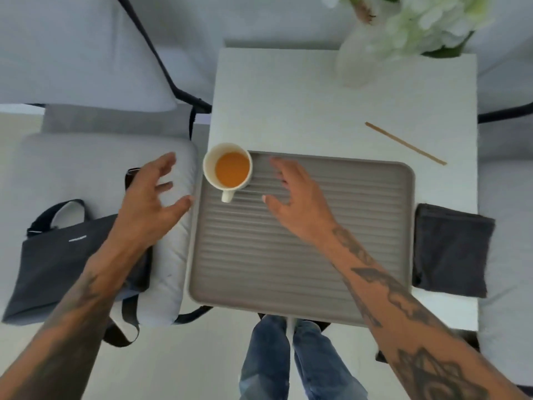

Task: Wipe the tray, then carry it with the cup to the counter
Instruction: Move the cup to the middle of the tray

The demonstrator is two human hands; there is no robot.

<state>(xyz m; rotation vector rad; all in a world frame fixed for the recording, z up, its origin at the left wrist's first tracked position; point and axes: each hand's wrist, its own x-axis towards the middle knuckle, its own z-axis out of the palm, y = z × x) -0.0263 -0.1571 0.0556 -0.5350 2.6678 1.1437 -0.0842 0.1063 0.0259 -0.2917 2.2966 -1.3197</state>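
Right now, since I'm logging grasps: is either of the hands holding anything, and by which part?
Nothing is held. The left hand and right hand hover open on either side of the cup.

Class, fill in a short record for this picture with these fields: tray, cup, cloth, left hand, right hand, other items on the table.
tray: grey ribbed rectangular tray on the white table, its near edge overhanging
cup: white handled cup of orange liquid at the tray's far left corner
cloth: dark grey folded cloth on the table, right of the tray
left hand: left hand open, empty, left of the cup
right hand: right hand open, empty, above the tray
other items: thin wooden stick; white vase of flowers
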